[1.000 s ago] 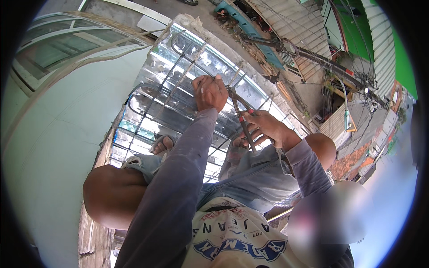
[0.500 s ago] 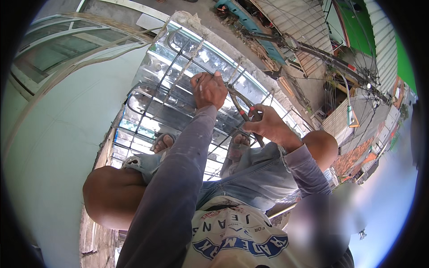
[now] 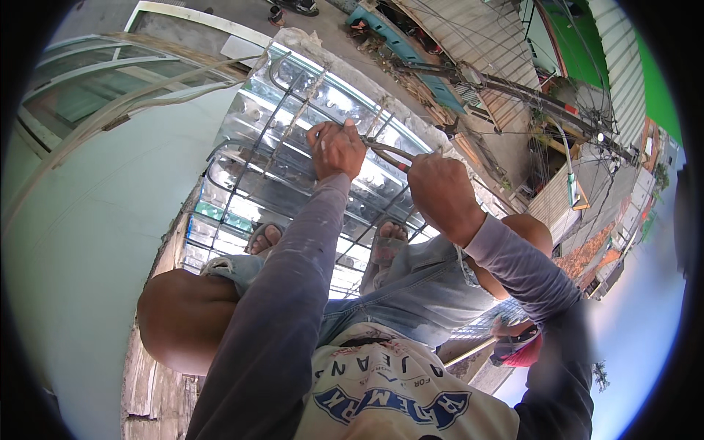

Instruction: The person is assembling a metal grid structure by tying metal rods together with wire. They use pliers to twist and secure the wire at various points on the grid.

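My left hand (image 3: 336, 149) is closed around a bent steel rebar (image 3: 389, 150) that lies across a grid of thin steel bars (image 3: 253, 158). My right hand (image 3: 440, 192) is clenched on a tool; only a red-handled tip shows by the bar, so its kind is unclear. The two hands sit close together above shiny corrugated metal sheeting (image 3: 293, 183). Both forearms wear long grey sleeves. My sandalled feet (image 3: 385, 242) stand on the bar grid below the hands.
A pale green wall with curved conduit (image 3: 110, 110) runs along the left. A concrete edge (image 3: 345, 62) bounds the far side of the sheeting. Beyond it lie a street, tin roofs and tangled overhead wires (image 3: 528, 88). Another person's red cap (image 3: 517, 352) shows lower right.
My right hand has shifted down and turned over the bar, hiding most of the tool it held up before. My left hand stays on the bar, now a little lower in view.
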`<state>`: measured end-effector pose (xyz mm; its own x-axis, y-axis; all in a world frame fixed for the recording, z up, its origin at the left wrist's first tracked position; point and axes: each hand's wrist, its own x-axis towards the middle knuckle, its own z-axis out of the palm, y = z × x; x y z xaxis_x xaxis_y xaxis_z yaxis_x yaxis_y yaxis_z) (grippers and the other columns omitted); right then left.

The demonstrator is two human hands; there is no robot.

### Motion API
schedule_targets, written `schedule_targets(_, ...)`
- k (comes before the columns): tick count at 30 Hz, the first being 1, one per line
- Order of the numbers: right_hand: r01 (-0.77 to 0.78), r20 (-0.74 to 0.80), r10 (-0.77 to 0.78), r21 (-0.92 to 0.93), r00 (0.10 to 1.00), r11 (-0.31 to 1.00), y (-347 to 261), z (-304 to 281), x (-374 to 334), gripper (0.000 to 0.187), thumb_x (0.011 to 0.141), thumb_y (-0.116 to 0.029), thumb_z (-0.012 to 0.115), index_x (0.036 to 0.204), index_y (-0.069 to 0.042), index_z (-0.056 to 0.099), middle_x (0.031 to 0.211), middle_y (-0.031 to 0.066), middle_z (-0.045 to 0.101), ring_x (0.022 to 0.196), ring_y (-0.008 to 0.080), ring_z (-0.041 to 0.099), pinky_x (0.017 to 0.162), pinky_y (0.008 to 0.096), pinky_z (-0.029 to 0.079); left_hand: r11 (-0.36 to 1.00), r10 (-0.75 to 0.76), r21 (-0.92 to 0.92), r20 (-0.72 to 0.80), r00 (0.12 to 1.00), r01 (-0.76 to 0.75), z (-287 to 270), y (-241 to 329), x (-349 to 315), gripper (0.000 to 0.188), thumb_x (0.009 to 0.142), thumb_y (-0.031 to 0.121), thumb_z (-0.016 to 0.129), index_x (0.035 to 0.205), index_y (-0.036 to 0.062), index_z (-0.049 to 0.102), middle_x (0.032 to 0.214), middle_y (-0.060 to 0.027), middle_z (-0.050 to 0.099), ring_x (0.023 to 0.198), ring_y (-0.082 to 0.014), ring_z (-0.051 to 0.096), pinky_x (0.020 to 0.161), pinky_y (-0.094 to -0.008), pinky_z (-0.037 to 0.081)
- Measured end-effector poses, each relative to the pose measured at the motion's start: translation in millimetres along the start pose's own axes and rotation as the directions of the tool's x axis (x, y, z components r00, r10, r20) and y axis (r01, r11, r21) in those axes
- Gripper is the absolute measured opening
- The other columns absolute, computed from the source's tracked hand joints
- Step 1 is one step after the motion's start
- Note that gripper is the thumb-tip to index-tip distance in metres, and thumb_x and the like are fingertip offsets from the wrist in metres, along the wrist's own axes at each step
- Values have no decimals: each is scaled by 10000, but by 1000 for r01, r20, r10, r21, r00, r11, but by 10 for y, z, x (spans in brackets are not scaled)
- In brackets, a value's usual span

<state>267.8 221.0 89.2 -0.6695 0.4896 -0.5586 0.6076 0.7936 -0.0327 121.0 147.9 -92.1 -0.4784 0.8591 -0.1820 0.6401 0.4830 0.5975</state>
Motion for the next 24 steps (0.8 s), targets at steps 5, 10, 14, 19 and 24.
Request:
schedule_targets(5,-50,-43,51,36,998,998,152,58,-66,198,980,-196,635,858,-64,717,793,106,704,753,258,732,675,391,557,999,-3,39,57,998,1,-39,56,-2,517,1093,286,474,807,-22,774,957,-181,777,1068,-287,691,1150,-456,347)
schedule_targets(10,-65,-121,60,-44,991,997,212,52,-90,154,940,-152,647,833,-74,727,795,118,720,751,275,741,683,397,555,994,-55,105,191,980,35,-72,97,-3,614,1125,360,388,859,-38,772,1030,-186,767,1151,-293,655,1206,-465,288)
schedule_targets(14,29,120,-45,126,992,992,123,45,-74,144,936,-164,677,875,-46,732,816,141,726,795,280,753,713,406,577,998,-42,44,111,993,37,-36,56,-8,608,1127,332,395,801,-19,770,965,-178,772,1126,-267,668,1204,-455,293)
schedule_targets(19,-352,462,55,588,885,729,255,81,-36,311,921,-264,806,945,28,702,784,160,729,695,237,752,626,374,604,999,-35,-28,85,996,38,-11,0,-15,636,1140,337,348,815,-6,773,934,-175,762,1098,-273,672,1201,-461,294)
schedule_targets(24,-718,685,-258,554,681,-422,43,353,-183,317,902,-258,885,865,-64,636,697,34,634,561,152,629,481,309,511,994,-18,-108,88,996,27,-47,-33,-35,624,1140,317,331,822,7,768,902,-180,750,1026,-296,686,1187,-466,307)
